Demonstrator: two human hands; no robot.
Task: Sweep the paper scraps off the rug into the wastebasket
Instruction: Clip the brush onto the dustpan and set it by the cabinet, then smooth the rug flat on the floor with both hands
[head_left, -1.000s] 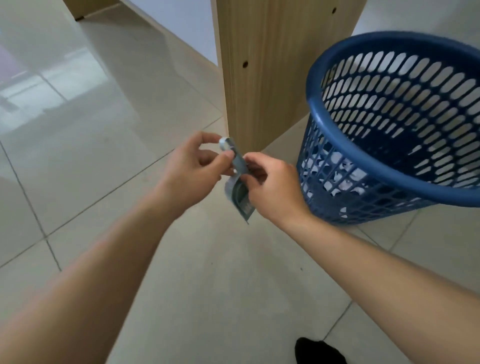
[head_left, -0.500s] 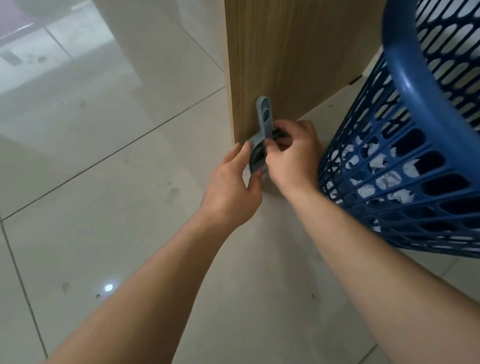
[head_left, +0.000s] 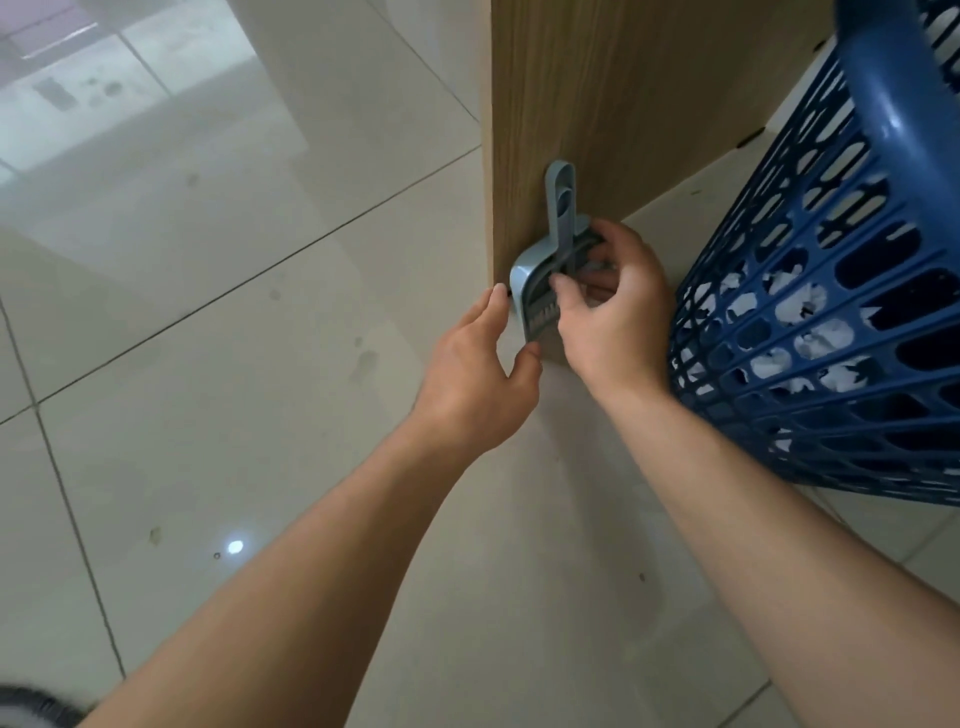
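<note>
Both hands are on the little grey dustpan (head_left: 540, 280) — it's standing upright against the wood panel (head_left: 597, 104). Right hand (head_left: 618, 322) pinches it, left hand (head_left: 483, 374) fingertips press its edge. Blue wastebasket (head_left: 831, 312) with paper scraps (head_left: 810, 338) sits just beside.

A wooden panel (head_left: 613, 104) with a light grain is seen standing upright on a glossy tiled floor (head_left: 208, 312), its lower edge meeting the tiles. Thin dark grout lines are crossed over the pale floor, small smudges are scattered on it, and a bright light spot is reflected there.
</note>
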